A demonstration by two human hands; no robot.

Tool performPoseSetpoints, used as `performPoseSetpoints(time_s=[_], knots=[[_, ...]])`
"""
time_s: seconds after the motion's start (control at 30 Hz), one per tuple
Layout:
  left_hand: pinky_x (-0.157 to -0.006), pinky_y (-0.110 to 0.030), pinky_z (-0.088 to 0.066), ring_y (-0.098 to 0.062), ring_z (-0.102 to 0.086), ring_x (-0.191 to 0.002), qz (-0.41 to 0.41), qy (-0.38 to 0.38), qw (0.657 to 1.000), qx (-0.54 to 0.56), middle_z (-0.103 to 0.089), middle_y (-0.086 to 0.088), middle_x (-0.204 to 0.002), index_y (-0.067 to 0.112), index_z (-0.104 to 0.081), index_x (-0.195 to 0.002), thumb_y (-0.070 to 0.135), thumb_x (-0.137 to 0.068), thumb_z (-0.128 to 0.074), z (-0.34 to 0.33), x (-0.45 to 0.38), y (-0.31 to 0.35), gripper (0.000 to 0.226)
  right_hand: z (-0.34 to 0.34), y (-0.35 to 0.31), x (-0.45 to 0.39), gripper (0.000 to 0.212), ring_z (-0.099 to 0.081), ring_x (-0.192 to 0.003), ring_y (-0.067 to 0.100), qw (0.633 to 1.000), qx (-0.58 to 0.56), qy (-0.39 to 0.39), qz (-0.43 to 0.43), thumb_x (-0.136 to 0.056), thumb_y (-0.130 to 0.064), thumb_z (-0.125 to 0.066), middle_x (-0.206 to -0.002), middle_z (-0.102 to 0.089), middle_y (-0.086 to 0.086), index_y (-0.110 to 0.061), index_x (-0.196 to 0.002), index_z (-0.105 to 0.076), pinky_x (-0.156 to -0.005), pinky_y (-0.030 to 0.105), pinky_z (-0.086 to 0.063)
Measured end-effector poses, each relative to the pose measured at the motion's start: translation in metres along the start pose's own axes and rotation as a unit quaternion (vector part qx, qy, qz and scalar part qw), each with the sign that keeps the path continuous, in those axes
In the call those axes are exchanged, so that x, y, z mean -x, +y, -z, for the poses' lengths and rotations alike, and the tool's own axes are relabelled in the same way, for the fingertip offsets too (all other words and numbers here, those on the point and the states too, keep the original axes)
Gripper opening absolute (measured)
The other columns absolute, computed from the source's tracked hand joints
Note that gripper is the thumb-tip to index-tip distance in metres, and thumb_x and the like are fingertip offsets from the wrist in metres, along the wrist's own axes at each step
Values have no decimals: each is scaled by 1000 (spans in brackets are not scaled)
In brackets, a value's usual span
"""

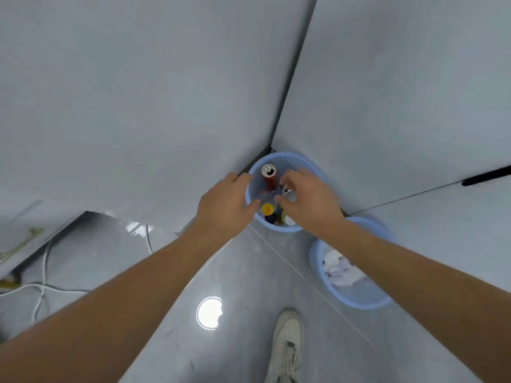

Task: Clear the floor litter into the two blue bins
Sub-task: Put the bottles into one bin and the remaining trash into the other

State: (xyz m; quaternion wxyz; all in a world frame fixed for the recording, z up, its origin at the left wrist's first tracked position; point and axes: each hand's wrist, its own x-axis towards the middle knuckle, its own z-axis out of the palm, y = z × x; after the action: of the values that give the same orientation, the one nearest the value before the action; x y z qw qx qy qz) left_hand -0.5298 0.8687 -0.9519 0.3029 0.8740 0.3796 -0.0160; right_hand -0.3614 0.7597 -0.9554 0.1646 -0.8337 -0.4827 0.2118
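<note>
In the corner of the room, by the two walls:
Far bin point(307, 161): blue, holds a red can point(269, 175) standing upright, bottles with a yellow cap point(267, 208).
Near bin point(356, 297): blue, just beside the right wall, holds white crumpled paper point(341, 268).
Left hand point(225, 205): fingers curled on the far bin's rim.
Right hand point(309, 201): over the far bin, fingers curled; whether it holds something I cannot tell.
Floor point(243, 286): glossy grey tiles, a white shoe point(287, 346), white cables point(41, 288) at left.
</note>
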Motion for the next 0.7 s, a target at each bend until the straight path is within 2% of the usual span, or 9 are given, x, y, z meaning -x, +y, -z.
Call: performPoseSetpoints(time_s=[0.1, 0.2, 0.3, 0.4, 0.53, 0.7], knots=[[-79, -39, -52, -27, -62, -104, 2, 12, 1000, -6, -61, -1, -114, 30, -53, -135, 45, -94, -60, 39, 49, -9, 44, 18, -57, 27, 18, -58, -83, 18, 1000, 7, 17, 8, -87, -29, -66, -94, -58, -9, -22, -103, -63, -70, 40, -51], [-83, -38, -53, -23, -62, -107, 17, 20, 1000, 8, -62, 3, -116, 32, -50, -138, 47, -94, -57, 86, 110, -19, 47, 29, -114, 68, 14, -59, -84, 18, 999, 5, 19, 31, -86, -31, -65, -92, -61, -7, -22, -96, -63, -70, 41, -52], [-86, -41, -54, -21, -62, -108, 10, 30, 999, 19, -61, 6, -119, 35, -47, -140, 48, -96, -56, 143, 179, -32, 47, 42, -179, 113, 22, -60, -87, 13, 998, 21, 10, 51, -85, -44, -59, -93, -60, -12, -26, -97, -61, -70, 41, -54], [-86, -41, -55, -18, -60, -110, 11, 56, 998, 18, -60, 10, -120, 37, -45, -139, 51, -95, -54, 207, 242, -53, 47, 53, -253, 149, 23, -62, -88, 11, 997, 28, 10, 68, -85, -45, -62, -93, -61, -14, -28, -100, -62, -73, 39, -54], [-83, -38, -55, -13, -59, -115, 29, 112, 993, 14, -59, 12, -121, 36, -46, -139, 56, -93, -50, 289, 318, -101, 50, 52, -361, 179, 20, -61, -86, 5, 995, 18, 0, 101, -86, -45, -64, -92, -59, -17, -32, -102, -61, -75, 35, -55], [-86, -37, -52, -17, -55, -117, 115, 181, 977, -2, -58, 8, -123, 34, -48, -139, 58, -95, -48, 384, 395, -182, 50, 28, -501, 176, 25, -63, -87, 8, 990, -2, -30, 140, -84, -53, -57, -93, -60, -15, -35, -101, -60, -74, 42, -57]])
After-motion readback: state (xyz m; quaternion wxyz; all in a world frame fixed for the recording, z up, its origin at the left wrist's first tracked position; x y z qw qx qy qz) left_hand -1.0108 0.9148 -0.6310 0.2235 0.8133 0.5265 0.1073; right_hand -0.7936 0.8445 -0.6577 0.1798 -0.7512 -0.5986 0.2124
